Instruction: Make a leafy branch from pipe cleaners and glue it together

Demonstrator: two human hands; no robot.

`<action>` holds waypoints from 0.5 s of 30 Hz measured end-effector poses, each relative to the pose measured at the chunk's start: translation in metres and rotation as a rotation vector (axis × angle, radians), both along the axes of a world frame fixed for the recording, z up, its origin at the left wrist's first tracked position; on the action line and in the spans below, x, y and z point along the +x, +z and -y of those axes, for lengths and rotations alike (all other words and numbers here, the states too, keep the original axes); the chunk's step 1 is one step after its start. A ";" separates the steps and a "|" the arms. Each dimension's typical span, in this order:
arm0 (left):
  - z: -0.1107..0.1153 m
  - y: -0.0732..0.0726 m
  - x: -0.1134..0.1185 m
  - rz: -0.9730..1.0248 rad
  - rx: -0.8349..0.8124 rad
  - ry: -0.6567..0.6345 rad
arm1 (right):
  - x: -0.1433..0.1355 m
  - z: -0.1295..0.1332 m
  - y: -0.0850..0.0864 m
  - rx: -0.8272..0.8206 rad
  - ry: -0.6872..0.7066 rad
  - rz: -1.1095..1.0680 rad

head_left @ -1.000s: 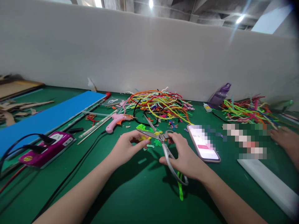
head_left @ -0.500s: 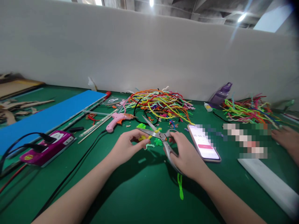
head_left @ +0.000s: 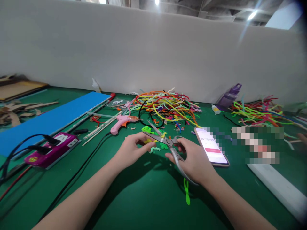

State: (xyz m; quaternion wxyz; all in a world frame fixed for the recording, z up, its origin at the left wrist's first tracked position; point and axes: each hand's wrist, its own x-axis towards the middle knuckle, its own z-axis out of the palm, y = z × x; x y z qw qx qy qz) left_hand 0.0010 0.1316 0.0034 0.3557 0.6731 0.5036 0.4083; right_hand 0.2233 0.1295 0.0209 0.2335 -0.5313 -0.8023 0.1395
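Observation:
My right hand (head_left: 194, 159) holds metal scissors (head_left: 169, 142) by the handles, with the blades apart and pointing away to the left. My left hand (head_left: 134, 147) is closed in a pinch at the left blade, on a yellow fuzzy pipe cleaner (head_left: 149, 140) that is partly hidden by the fingers and the blade. Bright green pipe cleaner shapes (head_left: 164, 146) lie just beyond and under the scissors. Below them is a small pale green piece (head_left: 155, 149). A folded green pipe cleaner (head_left: 187, 193) shows below my right hand.
A pink glue gun (head_left: 122, 123) lies left of centre, its cord crossing to a magenta power strip (head_left: 54, 151). Behind is a heap of coloured pipe cleaners (head_left: 168, 105). A phone (head_left: 211, 147) lies right, near a white bar (head_left: 275, 188). Another person's hand (head_left: 302, 140) is at the right edge.
The right-hand fingers have shifted on the scissors handles, with one finger now standing off the lower handle. The other person's hand has drawn away to the right. The view has shifted slightly.

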 end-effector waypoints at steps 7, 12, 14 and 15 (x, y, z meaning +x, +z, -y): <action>0.000 0.002 0.001 0.017 0.024 -0.022 | 0.000 0.002 -0.001 -0.021 -0.013 0.014; 0.000 0.002 0.000 0.022 0.022 -0.024 | 0.001 0.002 -0.002 0.017 -0.006 0.036; 0.000 0.001 0.000 0.030 0.013 -0.023 | 0.001 0.002 -0.003 0.016 -0.011 0.049; -0.001 0.001 -0.001 0.035 0.007 -0.023 | 0.001 0.002 -0.003 0.010 -0.016 0.057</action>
